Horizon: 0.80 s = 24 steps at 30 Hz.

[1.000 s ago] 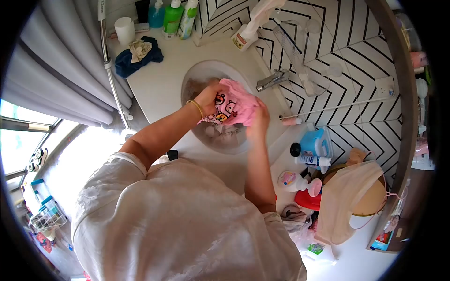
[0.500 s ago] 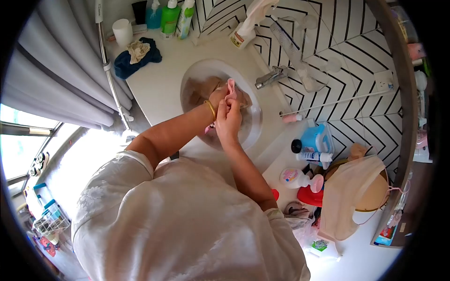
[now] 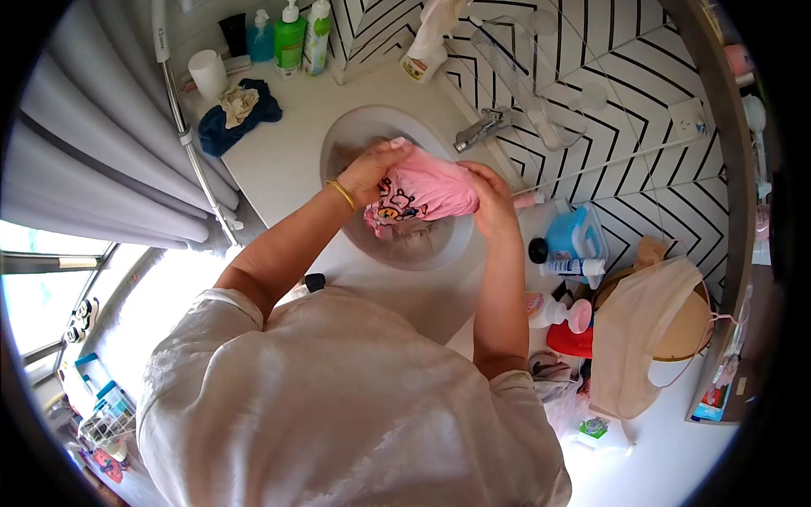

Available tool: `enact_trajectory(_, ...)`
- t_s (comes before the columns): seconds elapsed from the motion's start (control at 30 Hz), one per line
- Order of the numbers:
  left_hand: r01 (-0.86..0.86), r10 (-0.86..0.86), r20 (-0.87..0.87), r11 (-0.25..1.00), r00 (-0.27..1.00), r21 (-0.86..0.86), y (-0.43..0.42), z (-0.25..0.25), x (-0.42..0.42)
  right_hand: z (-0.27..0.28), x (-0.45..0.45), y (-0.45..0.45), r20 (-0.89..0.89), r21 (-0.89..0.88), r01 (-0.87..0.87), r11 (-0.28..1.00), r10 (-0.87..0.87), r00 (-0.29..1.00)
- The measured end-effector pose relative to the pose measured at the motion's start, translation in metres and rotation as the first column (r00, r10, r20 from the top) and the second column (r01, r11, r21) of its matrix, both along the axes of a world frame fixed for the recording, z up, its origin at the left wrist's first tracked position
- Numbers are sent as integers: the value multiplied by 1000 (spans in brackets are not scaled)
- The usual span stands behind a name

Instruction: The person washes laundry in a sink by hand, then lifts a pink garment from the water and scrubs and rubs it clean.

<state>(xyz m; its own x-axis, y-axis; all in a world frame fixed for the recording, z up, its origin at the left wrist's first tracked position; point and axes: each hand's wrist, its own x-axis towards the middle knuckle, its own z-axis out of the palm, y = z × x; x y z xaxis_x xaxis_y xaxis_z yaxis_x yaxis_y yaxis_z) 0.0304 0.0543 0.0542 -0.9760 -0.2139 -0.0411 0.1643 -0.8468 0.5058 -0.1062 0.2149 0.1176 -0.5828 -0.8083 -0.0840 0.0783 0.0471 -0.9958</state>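
Observation:
A pink garment with a cartoon print (image 3: 431,186) is stretched out above the round sink (image 3: 338,135). My left hand (image 3: 372,171), with a gold bangle at the wrist, pinches its upper left edge. On the other side, my right hand (image 3: 494,201) grips the right end between thumb and fingers. Brownish cloth and water show in the basin beneath, partly covered by the garment and my hands. What kind of garment it is I cannot make out.
The tap (image 3: 481,128) stands just behind the basin. A dark blue cloth (image 3: 224,131), a white cup (image 3: 207,72) and a green pump bottle (image 3: 290,38) sit at the counter's far left. Right of my arm are a blue container (image 3: 573,237) and a beige cloth (image 3: 638,338).
My hands were close together over the basin with the pink garment bunched between them. They have moved apart, the right hand to the right, and the garment is spread open.

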Motion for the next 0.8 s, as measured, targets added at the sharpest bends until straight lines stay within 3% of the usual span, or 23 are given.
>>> enact_trajectory(0.07, -32, 33, -20, 999, 999, 43, -4, 3, 5, 2, -1, 9, -128, 100, -59, 993, 72, 989)
enact_trajectory(0.17, 8, -6, -30, 999, 1000, 51, -7, 6, 8, 4, -1, 18, -469, 545, -23, 838, 328, 820)
enact_trajectory(0.27, -27, 27, -20, 1000, 999, 4, 0, 19, 9, -32, -7, 21, -521, 444, 68, 893, 196, 831)
enact_trajectory(0.33, -92, 88, 69, 994, 994, 58, 6, 16, 3, -42, 3, 15, -90, 63, 160, 985, -154, 984)
enact_trajectory(0.37, -130, 120, 113, 988, 986, 82, 7, 11, -1, -45, 12, 7, 183, -106, 269, 957, -247, 952)
enact_trajectory(0.4, -109, 90, 146, 986, 985, 127, 7, -6, -7, -54, 20, -3, 144, -219, 310, 925, -284, 948)
enact_trajectory(0.43, -87, 56, 179, 981, 982, 172, 5, -30, -15, -59, 33, -9, 15, -181, 361, 915, -365, 931)
enact_trajectory(0.47, -64, 18, 210, 974, 978, 216, 5, -42, -20, -57, 55, -12, -312, -42, 370, 928, -364, 877)
enact_trajectory(0.5, -80, 140, 210, 960, 968, -270, 7, -40, -19, -42, 81, -25, -619, -168, 177, 970, -244, 747)
enact_trajectory(0.53, -75, 244, 149, 717, 958, -693, 12, -36, -18, -23, 104, -34, -802, 24, 144, 989, -67, 593)
enact_trajectory(0.57, -55, 306, 43, 304, 951, -951, 18, -31, -17, -23, 103, -39, -856, 105, 210, 972, -19, 516)
enact_trajectory(0.6, -24, 309, -81, -182, 948, -983, 24, -26, -14, -24, 102, -45, -899, 179, 278, 944, 42, 437)
enact_trajectory(0.63, 8, 253, -191, -622, 948, -783, 30, -22, -11, -49, 73, -53, -889, 147, 398, 906, -55, 455)
enact_trajectory(0.67, -10, 363, -92, -221, 927, -975, 33, -15, -13, -59, 52, -58, -878, 115, 508, 854, -152, 453)
enact_trajectory(0.7, -53, 415, 44, 221, 909, -974, 36, -6, -16, -49, 48, -58, -819, 159, 506, 848, -173, 547)
enact_trajectory(0.73, -100, 393, 198, 619, 898, -779, 41, 1, -17, -38, 48, -55, -746, 208, 504, 838, -197, 636)
enact_trajectory(0.77, -152, 308, 326, 892, 894, -427, 45, 7, -20, -30, 48, -53, -667, 255, 496, 830, -221, 712)
enact_trajectory(0.8, -205, 183, 401, 979, 898, 12, 46, 11, -23, -37, 50, -52, -782, 113, 451, 885, -201, 590)
